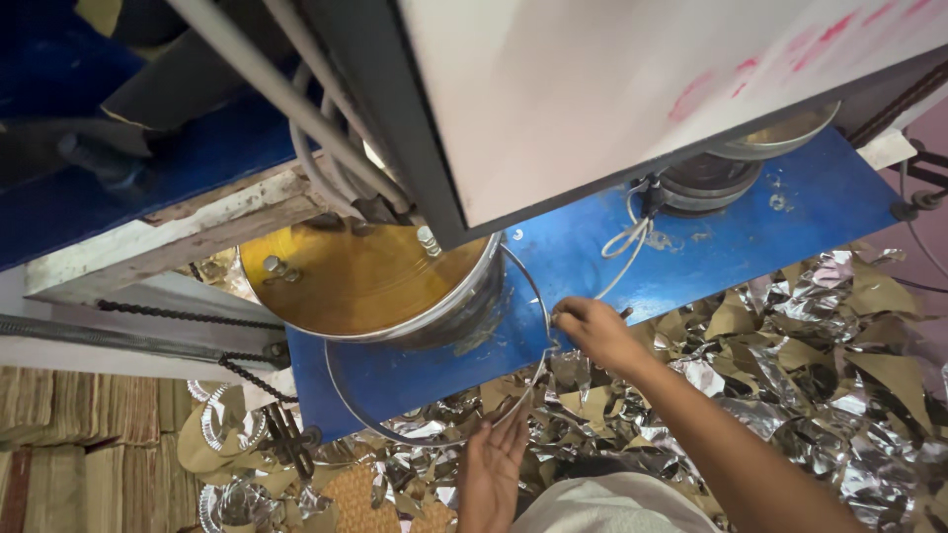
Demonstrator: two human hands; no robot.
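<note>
The right hand (591,331) pinches the thin metal ring (434,439) at its right side, by the blue table (711,237) edge. The left hand (491,466), fingers spread, touches the ring's near arc below the round die (365,281), silver scraps (790,395) around.

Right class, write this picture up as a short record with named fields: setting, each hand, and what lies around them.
setting: blue press table under a white machine housing
left hand: left hand open, palm up, below the wire ring
right hand: right hand pinching the wire ring at the table edge
die: round brass-coloured die
surroundings: silver foil scraps; formed foil plates
</note>
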